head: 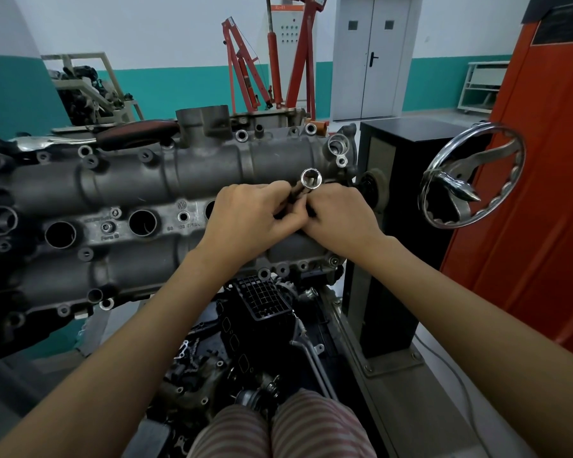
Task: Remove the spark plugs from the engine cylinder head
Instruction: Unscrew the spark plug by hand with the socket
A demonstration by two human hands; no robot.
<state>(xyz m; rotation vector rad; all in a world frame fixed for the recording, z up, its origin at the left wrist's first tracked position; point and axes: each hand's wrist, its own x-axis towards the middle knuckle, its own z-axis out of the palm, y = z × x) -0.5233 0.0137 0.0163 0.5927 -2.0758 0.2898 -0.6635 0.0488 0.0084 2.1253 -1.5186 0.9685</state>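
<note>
The grey engine cylinder head (139,180) lies across the left and middle of the view, with round plug wells (143,222) along its centre. Over its right end my left hand (252,216) and my right hand (338,214) meet, fingers curled around a metal socket tool (311,178). The tool's open chrome end points up and toward me. Its lower shaft is hidden between my fingers. No spark plug shows, and the wells under my hands are covered.
A chrome handwheel (470,175) on the black engine stand (397,200) sits just right of my hands. An orange cabinet (543,193) stands at the right. Loose black engine parts (262,302) lie below the head. Red engine hoists (278,61) stand behind.
</note>
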